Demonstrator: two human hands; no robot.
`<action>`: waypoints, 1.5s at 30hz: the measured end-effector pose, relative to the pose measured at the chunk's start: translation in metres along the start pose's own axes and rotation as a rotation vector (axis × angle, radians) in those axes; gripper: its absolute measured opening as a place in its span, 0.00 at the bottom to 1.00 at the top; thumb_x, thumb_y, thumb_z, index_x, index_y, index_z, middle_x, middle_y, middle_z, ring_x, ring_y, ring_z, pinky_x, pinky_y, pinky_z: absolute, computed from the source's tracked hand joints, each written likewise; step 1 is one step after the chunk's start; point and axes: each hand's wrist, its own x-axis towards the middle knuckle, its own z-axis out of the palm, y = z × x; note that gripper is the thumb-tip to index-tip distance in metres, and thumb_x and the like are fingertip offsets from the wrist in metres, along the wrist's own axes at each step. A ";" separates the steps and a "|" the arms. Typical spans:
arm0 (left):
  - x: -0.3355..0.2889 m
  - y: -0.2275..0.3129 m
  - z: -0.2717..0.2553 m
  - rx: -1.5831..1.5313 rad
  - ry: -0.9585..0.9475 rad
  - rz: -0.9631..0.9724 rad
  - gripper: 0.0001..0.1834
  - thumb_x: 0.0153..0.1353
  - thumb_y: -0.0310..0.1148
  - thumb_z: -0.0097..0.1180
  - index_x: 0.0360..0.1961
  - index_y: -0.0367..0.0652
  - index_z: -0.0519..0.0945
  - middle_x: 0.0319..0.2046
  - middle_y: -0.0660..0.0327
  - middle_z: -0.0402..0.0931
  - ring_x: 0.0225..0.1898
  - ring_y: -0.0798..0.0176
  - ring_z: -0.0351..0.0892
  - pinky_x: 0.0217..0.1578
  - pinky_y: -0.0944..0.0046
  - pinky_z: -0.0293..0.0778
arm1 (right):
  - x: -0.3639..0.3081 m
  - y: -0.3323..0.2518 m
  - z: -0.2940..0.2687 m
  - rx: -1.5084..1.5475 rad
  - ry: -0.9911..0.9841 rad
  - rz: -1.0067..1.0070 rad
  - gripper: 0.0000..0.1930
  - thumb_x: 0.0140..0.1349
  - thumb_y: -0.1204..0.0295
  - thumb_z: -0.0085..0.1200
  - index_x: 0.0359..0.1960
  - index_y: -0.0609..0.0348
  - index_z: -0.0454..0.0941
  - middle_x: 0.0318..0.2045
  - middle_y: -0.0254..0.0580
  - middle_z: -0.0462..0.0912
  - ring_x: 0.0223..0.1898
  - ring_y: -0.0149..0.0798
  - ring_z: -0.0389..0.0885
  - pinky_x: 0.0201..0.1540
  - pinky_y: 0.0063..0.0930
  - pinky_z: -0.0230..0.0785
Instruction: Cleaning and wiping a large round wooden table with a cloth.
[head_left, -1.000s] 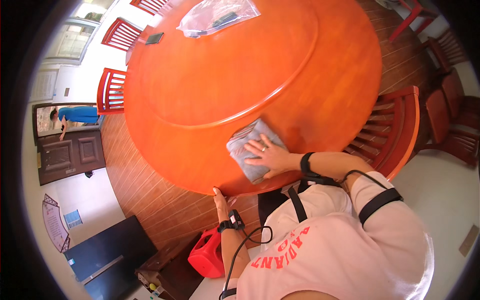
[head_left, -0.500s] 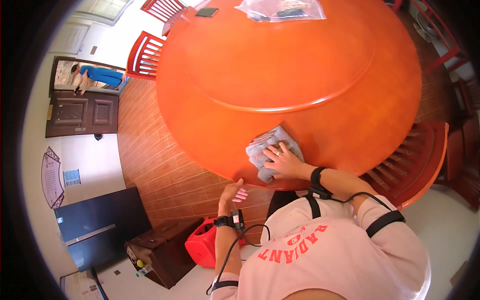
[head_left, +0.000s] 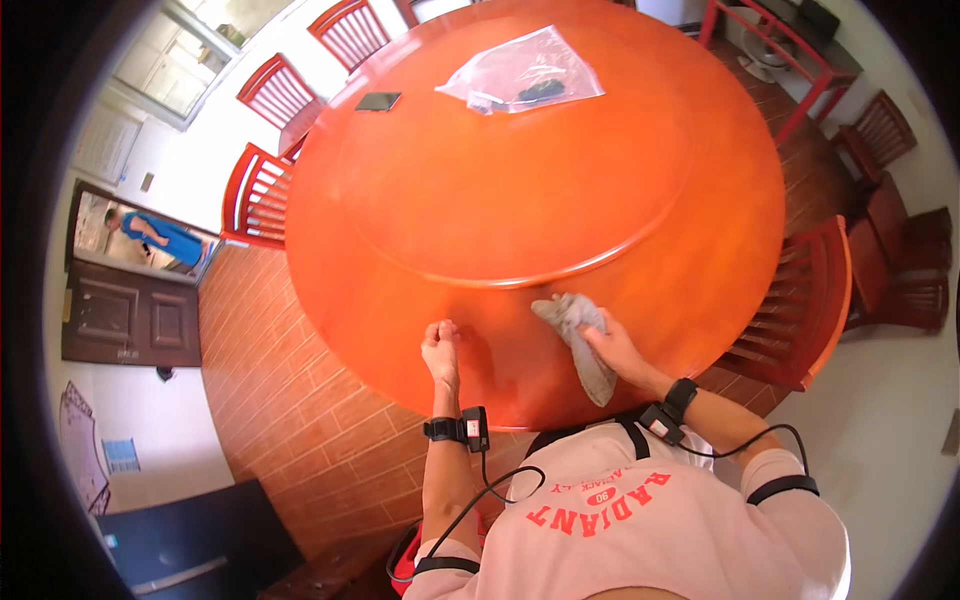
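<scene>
The left hand (head_left: 440,352) and right hand (head_left: 614,346) reach over the table (head_left: 500,190), the left forearm pointing nearly straight ahead, the right slanting inward. The left fingers curl into a loose fist; whether they enclose anything cannot be told. The right hand pinches a bunched gray cloth (head_left: 577,328) at its inner side—long axis oblique, crumpled end ahead and leftward of that hand, flatter end back toward the body.

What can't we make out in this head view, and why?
Head view:
Part of the cloth: covered by the right hand.
Inside of the left hand: hidden by curled fingers.
Dark item in the clear bag: blurred behind plastic.
Wall sign: print too small.
</scene>
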 end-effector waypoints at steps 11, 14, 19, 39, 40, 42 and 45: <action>0.044 0.071 0.098 0.712 -0.162 0.638 0.19 0.62 0.38 0.52 0.53 0.49 0.77 0.63 0.60 0.66 0.68 0.56 0.55 0.65 0.51 0.51 | 0.077 -0.063 -0.038 0.169 0.796 -0.303 0.20 0.63 0.59 0.57 0.48 0.60 0.68 0.41 0.42 0.77 0.42 0.38 0.75 0.46 0.32 0.69; 0.039 0.094 0.130 0.801 -0.284 0.621 0.25 0.62 0.43 0.50 0.60 0.49 0.71 0.68 0.58 0.56 0.71 0.54 0.47 0.67 0.48 0.47 | 0.095 -0.065 -0.019 -0.555 0.759 -0.153 0.33 0.58 0.49 0.57 0.60 0.53 0.64 0.62 0.57 0.62 0.63 0.53 0.60 0.60 0.52 0.55; 0.039 0.098 0.194 0.692 -0.238 0.627 0.35 0.65 0.52 0.45 0.68 0.44 0.59 0.71 0.44 0.43 0.72 0.46 0.40 0.69 0.47 0.39 | 0.117 -0.069 -0.032 -0.872 0.661 0.056 0.46 0.54 0.43 0.57 0.70 0.48 0.51 0.71 0.62 0.37 0.73 0.58 0.35 0.66 0.70 0.32; 0.037 0.141 0.231 0.962 -0.082 0.758 0.35 0.67 0.48 0.43 0.67 0.34 0.57 0.70 0.41 0.46 0.71 0.44 0.43 0.68 0.46 0.40 | 0.192 -0.090 -0.104 -0.664 0.994 -0.132 0.49 0.53 0.59 0.63 0.69 0.67 0.44 0.70 0.66 0.41 0.71 0.62 0.39 0.70 0.56 0.37; 0.038 0.143 0.233 0.957 -0.092 0.767 0.35 0.67 0.48 0.43 0.67 0.34 0.57 0.70 0.41 0.46 0.71 0.44 0.43 0.68 0.46 0.40 | 0.202 -0.090 -0.122 -0.692 1.003 -0.160 0.49 0.53 0.60 0.63 0.69 0.68 0.44 0.69 0.68 0.42 0.71 0.63 0.39 0.70 0.53 0.37; 0.040 0.148 0.234 0.964 -0.080 0.759 0.35 0.65 0.48 0.45 0.67 0.34 0.58 0.70 0.42 0.46 0.71 0.44 0.43 0.68 0.45 0.41 | 0.219 -0.095 -0.155 -0.723 1.000 -0.162 0.48 0.54 0.61 0.63 0.68 0.69 0.44 0.68 0.70 0.43 0.71 0.64 0.41 0.70 0.50 0.39; 0.041 0.153 0.222 0.977 -0.090 0.772 0.36 0.63 0.48 0.47 0.66 0.35 0.59 0.69 0.42 0.48 0.71 0.43 0.45 0.68 0.45 0.42 | 0.236 -0.105 -0.195 -0.683 1.008 -0.103 0.48 0.55 0.59 0.62 0.69 0.68 0.44 0.68 0.68 0.45 0.70 0.63 0.43 0.70 0.50 0.39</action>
